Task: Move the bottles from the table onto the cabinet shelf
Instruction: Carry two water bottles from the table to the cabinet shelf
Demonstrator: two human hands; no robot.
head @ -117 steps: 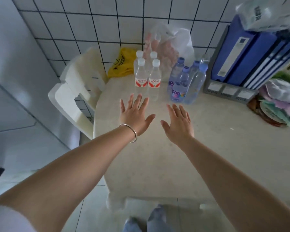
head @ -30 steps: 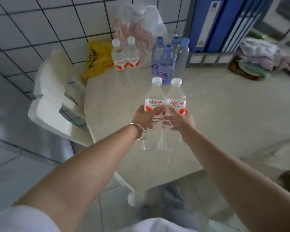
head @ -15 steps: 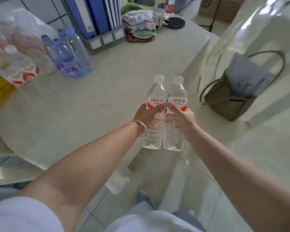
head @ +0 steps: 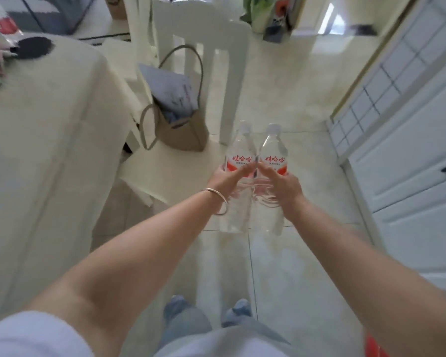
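Left hand [head: 225,177] fingers curled round 1 clear bottle [head: 238,176], right hand [head: 281,186] gripping second bottle [head: 272,176], both upright, touching, held over tiled floor [head: 281,253], table [head: 49,124] at left, white cabinet [head: 410,150] at right.

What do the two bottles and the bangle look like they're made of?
The bottles look like thin clear plastic: the floor shows through them, and their bodies are ribbed. The caps are pale, the labels red and white. The bangle looks like polished silvery metal, though coated plastic can't be excluded.
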